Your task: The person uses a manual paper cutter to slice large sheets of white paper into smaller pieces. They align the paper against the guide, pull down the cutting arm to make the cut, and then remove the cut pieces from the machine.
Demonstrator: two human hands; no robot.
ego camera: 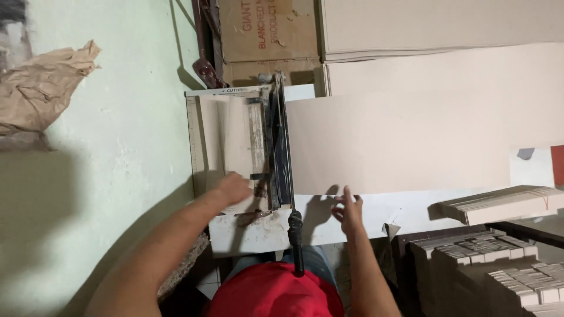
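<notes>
A large sheet of tan card point(405, 144) is lying flat across a white paper cutter point(247, 232), reaching from under the cutter's dark blade arm point(281, 147) far out to the right over the white table point(411, 208). The left hand point(232, 189) is pressing palm-down, fingers loosely spread, on the narrow strip of card point(226, 138) that is sitting on the cutter bed left of the blade; it is grasping nothing. The right hand point(348, 211) is resting with open fingers at the near edge of the big sheet, the fingertips touching the card, not clenched around it. The black blade handle point(295, 240) is pointing toward the person, between the two forearms, and neither hand is holding it.

Beyond the cutter, a brown cardboard box point(267, 29) with red printing is standing against the wall, with more tan sheets point(440, 26) stacked just to its right. To the right of the table, a banded bundle of cut strips point(505, 202) is lying on its edge, and below it rows of small cut card pieces point(499, 264) are sitting packed together in stacks. At the far left, crumpled brown paper point(41, 88) is lying on the pale green surface.
</notes>
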